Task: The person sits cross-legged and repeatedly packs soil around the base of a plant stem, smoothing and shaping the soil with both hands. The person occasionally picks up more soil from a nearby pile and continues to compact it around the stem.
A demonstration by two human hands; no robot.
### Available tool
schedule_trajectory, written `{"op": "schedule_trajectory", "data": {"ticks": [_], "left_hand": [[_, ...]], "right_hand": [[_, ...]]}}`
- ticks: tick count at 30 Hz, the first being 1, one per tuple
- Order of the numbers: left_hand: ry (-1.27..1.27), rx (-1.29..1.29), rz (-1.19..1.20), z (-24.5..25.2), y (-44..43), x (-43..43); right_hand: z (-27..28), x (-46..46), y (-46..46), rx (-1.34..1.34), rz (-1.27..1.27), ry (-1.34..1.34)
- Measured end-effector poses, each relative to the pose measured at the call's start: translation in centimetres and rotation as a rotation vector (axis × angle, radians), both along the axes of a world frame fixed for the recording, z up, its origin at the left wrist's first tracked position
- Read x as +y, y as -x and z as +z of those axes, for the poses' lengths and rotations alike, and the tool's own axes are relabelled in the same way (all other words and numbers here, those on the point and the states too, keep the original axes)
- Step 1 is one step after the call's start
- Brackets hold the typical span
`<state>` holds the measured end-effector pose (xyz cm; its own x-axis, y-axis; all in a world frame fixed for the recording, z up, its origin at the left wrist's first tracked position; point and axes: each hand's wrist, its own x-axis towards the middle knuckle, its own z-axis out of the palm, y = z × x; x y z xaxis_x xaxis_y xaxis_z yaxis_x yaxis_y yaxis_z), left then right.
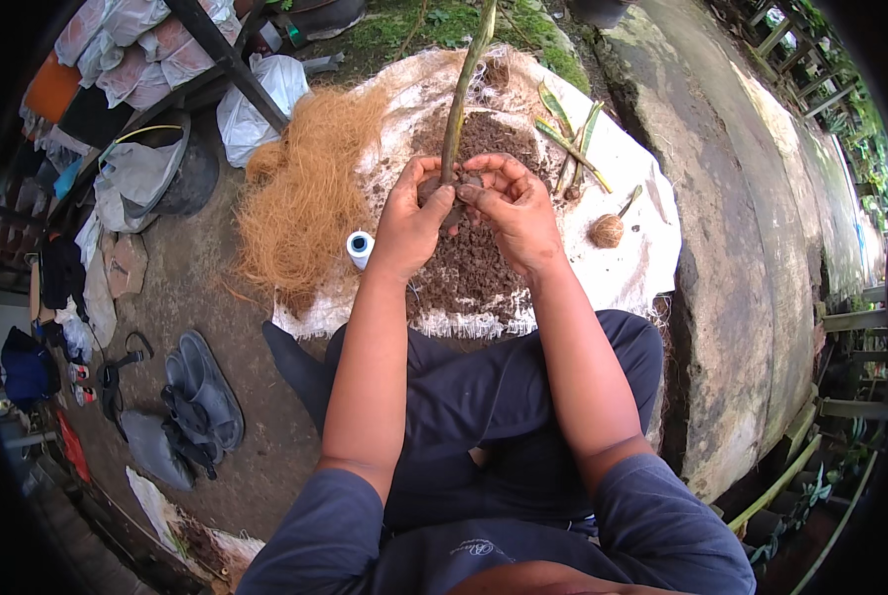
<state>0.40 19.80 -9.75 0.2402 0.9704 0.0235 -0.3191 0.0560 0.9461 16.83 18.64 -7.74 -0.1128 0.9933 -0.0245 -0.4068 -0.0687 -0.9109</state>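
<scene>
Between my two hands stands a long green plant stem (pixel 462 89), with a clump of dark soil (pixel 451 216) around its base. My left hand (pixel 414 216) grips the soil and the foot of the stem from the left. On the right, my right hand (pixel 515 204) presses its fingertips against the same clump, its fingers bent. Loose brown soil (pixel 466 275) lies in a heap beneath, on a white woven sheet (pixel 637 260). Next to my left wrist is a spool of white thread (pixel 360 247). A fibre-wrapped ball (pixel 606 231) with a short leaf rests to the right.
Tan coconut fibre (pixel 306 193) is piled at the sheet's left edge. Several cut variegated leaves (pixel 574 145) lie at the upper right. Sandals (pixel 202 394) are on the ground at left, below a dark tub (pixel 187 178). A concrete slab (pixel 734 223) runs along the right.
</scene>
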Motion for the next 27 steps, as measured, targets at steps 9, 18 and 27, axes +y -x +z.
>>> {"op": "schedule_trajectory", "data": {"ticks": [9,18,27], "left_hand": [[0.051,-0.05,-0.008,0.7,0.2,-0.1],[0.007,-0.015,-0.06,0.6,0.9,0.2],[0.016,-0.044,-0.056,1.0,1.0,0.1]], "right_hand": [[-0.6,0.1,0.0,0.055,0.004,0.006],[-0.1,-0.1,-0.1,-0.024,0.022,-0.017],[-0.5,0.1,-1.0,-0.043,0.127,-0.03]]}}
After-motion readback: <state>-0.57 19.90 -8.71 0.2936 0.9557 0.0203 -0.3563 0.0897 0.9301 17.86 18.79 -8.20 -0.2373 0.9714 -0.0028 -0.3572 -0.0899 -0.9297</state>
